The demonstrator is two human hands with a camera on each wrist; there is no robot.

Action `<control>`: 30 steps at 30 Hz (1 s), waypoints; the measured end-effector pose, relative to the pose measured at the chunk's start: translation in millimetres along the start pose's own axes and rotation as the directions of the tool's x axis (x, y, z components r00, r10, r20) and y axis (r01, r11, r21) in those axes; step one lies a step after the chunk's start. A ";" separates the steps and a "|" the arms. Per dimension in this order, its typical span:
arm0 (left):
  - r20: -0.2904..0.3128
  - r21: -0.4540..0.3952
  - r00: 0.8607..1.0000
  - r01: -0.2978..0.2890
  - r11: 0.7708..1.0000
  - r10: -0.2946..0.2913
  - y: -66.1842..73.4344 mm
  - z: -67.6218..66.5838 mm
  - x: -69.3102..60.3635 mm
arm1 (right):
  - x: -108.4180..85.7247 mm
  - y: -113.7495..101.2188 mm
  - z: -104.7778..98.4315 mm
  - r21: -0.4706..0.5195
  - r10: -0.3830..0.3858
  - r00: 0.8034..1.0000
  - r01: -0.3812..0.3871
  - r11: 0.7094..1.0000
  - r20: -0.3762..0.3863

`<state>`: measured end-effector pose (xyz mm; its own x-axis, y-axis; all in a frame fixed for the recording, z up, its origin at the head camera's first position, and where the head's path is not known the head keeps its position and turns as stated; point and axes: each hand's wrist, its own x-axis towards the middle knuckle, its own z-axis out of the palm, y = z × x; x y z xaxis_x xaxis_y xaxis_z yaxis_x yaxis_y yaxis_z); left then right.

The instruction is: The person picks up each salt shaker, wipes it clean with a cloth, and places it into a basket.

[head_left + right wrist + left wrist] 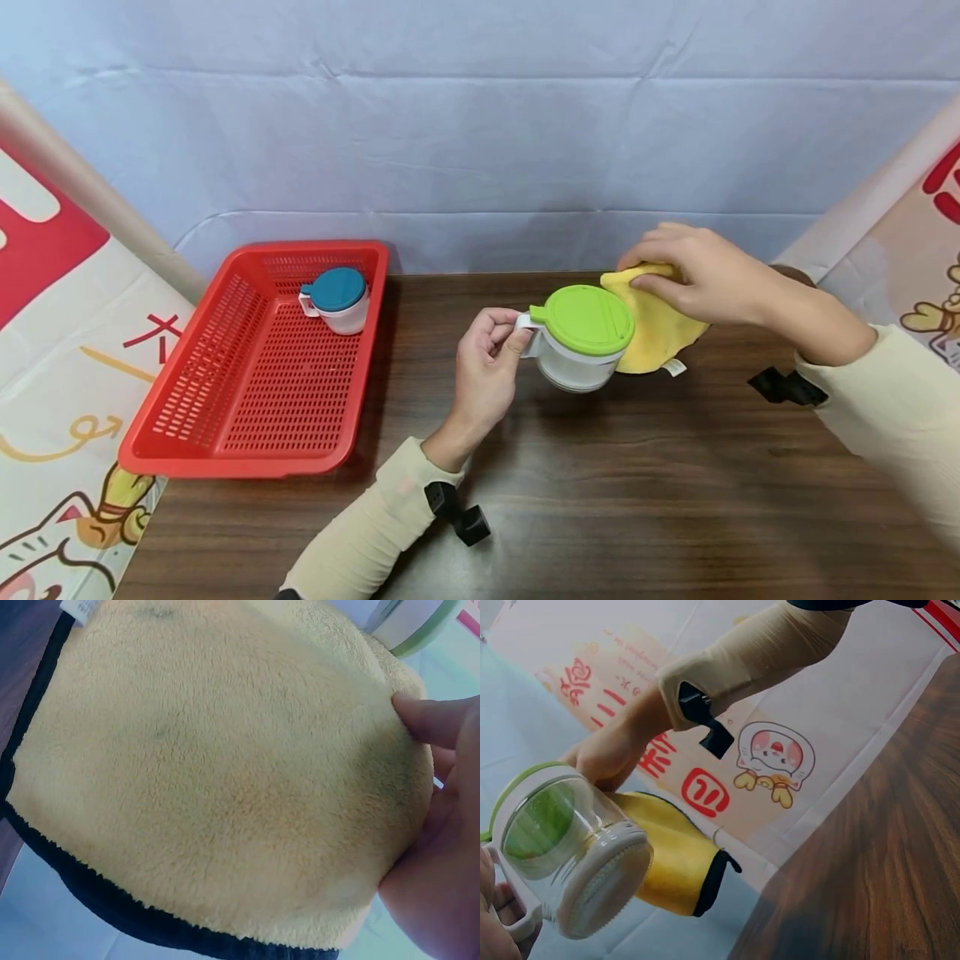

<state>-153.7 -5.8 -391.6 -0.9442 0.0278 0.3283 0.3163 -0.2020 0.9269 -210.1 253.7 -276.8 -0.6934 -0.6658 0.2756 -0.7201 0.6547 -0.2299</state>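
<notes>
My left hand [486, 358] grips the white handle of a clear seasoning jar [576, 367] with a bright green lid [588, 320], held up above the table. In the left wrist view the jar [592, 862] is tilted, its ribbed base showing. My right hand [693, 271] pinches a yellow cloth [656, 333] between thumb and fingers, just right of the jar. The cloth hangs down, a small white tag at its lower edge. Close up in the right wrist view, the fluffy cloth [225, 772] has a black border, with the thumb pressed on it.
On the left of the wooden table [600, 500] stands a red plastic basket [356, 400]. Inside it, near its back right corner, sits a similar jar with a blue lid [338, 289]. A pale cloth backdrop [480, 150] rises behind the table.
</notes>
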 end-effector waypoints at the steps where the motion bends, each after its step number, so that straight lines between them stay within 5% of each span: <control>1: -0.003 -0.002 1.000 -0.001 1.000 0.001 0.0 0.0 0.2 | -2.8 0.3 -0.2 0.004 -0.005 1.000 0.005 1.000 -0.013; 16: -0.016 -0.018 1.000 -0.020 1.000 0.019 1.6 -1.0 1.9 | -33.1 -9.4 -10.8 0.096 -0.099 0.991 0.108 0.989 -0.093; 30: -0.015 -0.018 1.000 -0.007 1.000 0.007 0.3 -1.9 1.9 | -34.1 -9.8 -4.5 0.113 -0.146 0.982 0.159 0.981 -0.120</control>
<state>-155.6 -7.6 -391.1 -0.9432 0.0120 0.3321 0.3215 -0.2193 0.9212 -179.3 271.6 -279.7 -0.5728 -0.7061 0.4163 -0.8197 0.4957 -0.2871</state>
